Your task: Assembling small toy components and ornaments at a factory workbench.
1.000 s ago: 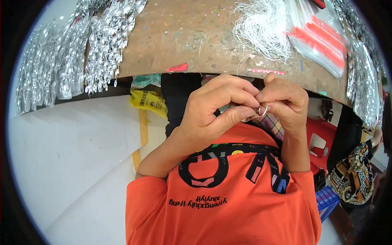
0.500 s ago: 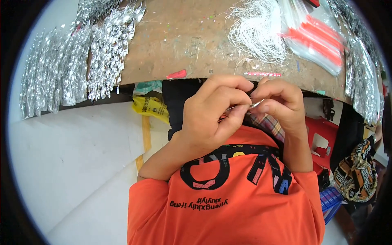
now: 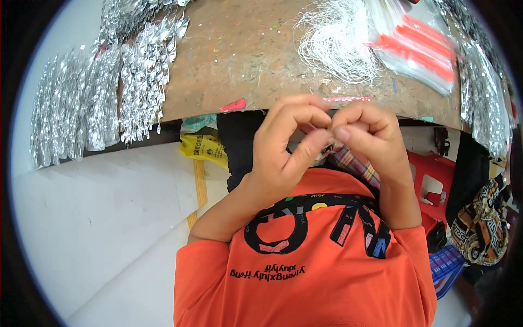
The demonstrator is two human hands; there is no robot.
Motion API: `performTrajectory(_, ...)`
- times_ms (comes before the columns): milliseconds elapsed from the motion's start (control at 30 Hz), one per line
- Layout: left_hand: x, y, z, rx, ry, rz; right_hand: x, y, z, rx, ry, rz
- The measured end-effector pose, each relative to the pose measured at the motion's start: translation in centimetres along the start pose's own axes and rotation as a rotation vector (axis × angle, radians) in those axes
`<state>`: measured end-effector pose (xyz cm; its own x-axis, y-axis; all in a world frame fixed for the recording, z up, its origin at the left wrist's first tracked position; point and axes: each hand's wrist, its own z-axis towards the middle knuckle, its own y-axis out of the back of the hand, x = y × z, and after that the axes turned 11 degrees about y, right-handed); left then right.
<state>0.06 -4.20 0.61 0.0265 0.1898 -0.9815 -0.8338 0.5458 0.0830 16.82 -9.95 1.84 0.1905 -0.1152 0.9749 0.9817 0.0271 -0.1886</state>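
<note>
My left hand point(image 3: 289, 144) and my right hand point(image 3: 373, 136) meet in front of the table's near edge, fingertips almost touching. Both are curled into a pinch, the right one tighter, with its thumb pressed to the bent forefinger. Whatever they hold is too small and too covered by the fingers to name. Past my hands on the brown tabletop point(image 3: 234, 65) lies a loose bundle of white string point(image 3: 340, 43). To its right is a stack of clear plastic strips with red bands point(image 3: 419, 46).
Silver twisted strips point(image 3: 144, 82) hang over the table's left edge; more silver strips point(image 3: 482, 103) hang at the right. A yellow bag point(image 3: 204, 150) is under the table. Right of me are a red plastic piece point(image 3: 430, 177), a blue crate point(image 3: 447, 264) and patterned cloth point(image 3: 482, 223).
The small silvery piece that showed at my right fingertips is now hidden. My left fingers have loosened into a rounder curl, and my right thumb has moved up against its forefinger.
</note>
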Motion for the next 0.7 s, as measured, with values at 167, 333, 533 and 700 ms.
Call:
performTrajectory(167, 0.9, -0.6, -1.1, 0.207, 0.311, -0.253, -0.2, -0.3, 0.5, -0.171, 0.015, 0.154)
performTrajectory(333, -0.7, 1.6, 0.3, 0.197, 0.106, 0.209, -2.1, 1.8, 0.7, -0.206, 0.011, 0.39)
performTrajectory(533, 0.1, 3.2, -0.7, 0.168, 0.192, 0.251, -3.0, 2.5, 0.5, -0.272, -0.119, 0.476)
performTrajectory(700, 1.3, 5.3, -2.3, 0.12, 0.318, 0.215, -4.1, 2.3, 0.7, -0.306, -0.104, 0.517)
